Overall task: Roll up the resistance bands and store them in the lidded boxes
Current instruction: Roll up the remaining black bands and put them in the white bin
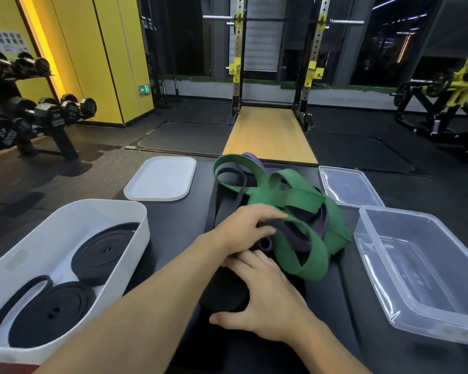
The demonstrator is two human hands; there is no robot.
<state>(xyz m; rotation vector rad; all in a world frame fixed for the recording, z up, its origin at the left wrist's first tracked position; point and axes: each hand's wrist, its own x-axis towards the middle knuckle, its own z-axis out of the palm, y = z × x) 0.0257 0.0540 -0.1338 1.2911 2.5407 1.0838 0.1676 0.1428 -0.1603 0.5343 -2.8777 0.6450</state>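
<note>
Head view. A dark padded surface (173,222) is shown with a tangled heap of resistance bands at its centre: a green band (303,201) looped over the top, a purple band (295,240) threaded beneath it, and a loose black band (223,193) trailing along the heap's left edge. The left hand (243,230) is laid on the near side of the heap, its fingers bent down among the purple and green loops; whether anything is actually gripped there cannot be told, the fingers being blurred and partly hidden. The right hand (265,300) is clamped on a black roll (224,292) lying flat on the surface just in front of the heap, the thumb set against the roll's near edge and the fingers curved over its top. At the left, a white box (65,220) is seen uncovered, with 2 coiled black bands (106,248) lying flat inside it, 1 nearer the camera with a slack outer loop; the white lid (160,180) lies behind the box, apart from it. At the right, a clear box (416,268) stands uncovered, and the clear lid (349,187) lies behind it. In the background, a dumbbell rack (38,112), a squat rack (276,49) and a wooden platform (270,133) are visible.
</note>
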